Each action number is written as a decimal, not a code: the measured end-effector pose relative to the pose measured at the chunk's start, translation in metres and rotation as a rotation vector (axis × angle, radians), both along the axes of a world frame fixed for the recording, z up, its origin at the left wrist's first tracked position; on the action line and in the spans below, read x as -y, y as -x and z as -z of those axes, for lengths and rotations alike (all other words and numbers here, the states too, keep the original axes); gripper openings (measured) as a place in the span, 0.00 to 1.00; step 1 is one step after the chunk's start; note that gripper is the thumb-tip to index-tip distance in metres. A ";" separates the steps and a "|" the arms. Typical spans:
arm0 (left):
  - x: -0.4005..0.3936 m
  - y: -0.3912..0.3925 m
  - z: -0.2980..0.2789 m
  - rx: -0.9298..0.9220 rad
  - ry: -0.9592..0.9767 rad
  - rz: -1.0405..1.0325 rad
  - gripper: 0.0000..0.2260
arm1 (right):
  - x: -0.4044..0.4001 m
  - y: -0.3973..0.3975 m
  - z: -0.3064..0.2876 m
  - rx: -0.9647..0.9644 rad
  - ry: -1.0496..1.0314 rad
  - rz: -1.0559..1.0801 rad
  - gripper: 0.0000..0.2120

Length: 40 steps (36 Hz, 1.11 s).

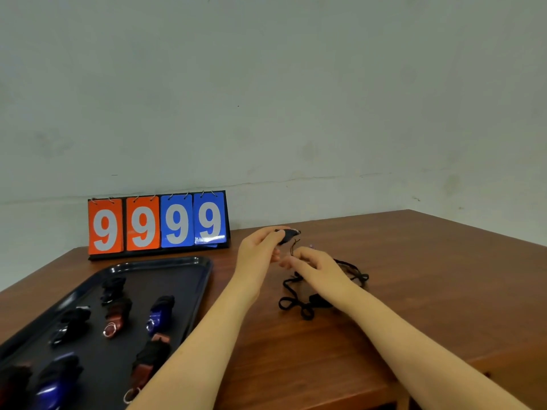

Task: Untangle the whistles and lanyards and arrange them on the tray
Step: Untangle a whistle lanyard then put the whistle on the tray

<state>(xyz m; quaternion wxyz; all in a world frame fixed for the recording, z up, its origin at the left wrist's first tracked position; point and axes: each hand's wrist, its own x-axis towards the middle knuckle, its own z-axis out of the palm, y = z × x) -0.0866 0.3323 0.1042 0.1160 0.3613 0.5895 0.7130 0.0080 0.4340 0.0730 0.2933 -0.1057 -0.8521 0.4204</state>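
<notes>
My left hand (260, 253) pinches a black whistle (287, 235) lifted above the table. A thin cord hangs from the whistle to my right hand (318, 269), whose fingers curl around it just below. The black lanyard (297, 303) trails from under my right hand and lies in loops on the wooden table (429, 291). At the left sits a dark tray (183, 270) with several whistles on it, each with a bundled lanyard: blue (158, 313), brown (117, 316) and black (69, 325) ones among them.
A flip scoreboard (158, 223) showing 9 9 9 9 on orange and blue cards stands at the back of the table against the wall. The table's right edge runs diagonally at the far right, and its front edge lies near the bottom right.
</notes>
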 end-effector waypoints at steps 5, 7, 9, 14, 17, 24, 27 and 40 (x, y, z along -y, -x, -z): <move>-0.002 0.005 0.003 -0.044 0.029 -0.067 0.07 | -0.005 -0.002 -0.005 -0.163 0.225 0.017 0.16; -0.003 0.010 0.005 -0.046 0.058 -0.104 0.08 | -0.010 0.000 -0.005 -0.207 0.349 0.066 0.15; -0.003 0.015 0.007 -0.051 0.097 -0.129 0.08 | -0.015 0.001 -0.005 -0.248 0.430 0.135 0.15; -0.005 0.022 0.014 -0.295 0.284 -0.190 0.09 | -0.019 -0.002 -0.006 -0.271 0.531 0.209 0.16; -0.006 0.021 0.019 -0.609 0.500 -0.207 0.10 | -0.021 -0.002 -0.010 -0.292 0.711 0.178 0.16; -0.003 0.007 0.021 -0.740 0.668 0.026 0.10 | -0.023 -0.003 -0.009 -0.370 0.835 0.063 0.14; -0.004 0.005 0.019 -0.663 0.621 0.031 0.10 | -0.024 -0.004 -0.011 -0.368 0.847 0.123 0.14; -0.008 0.007 0.012 0.056 0.173 0.156 0.09 | -0.025 -0.007 -0.008 -0.320 0.507 0.431 0.11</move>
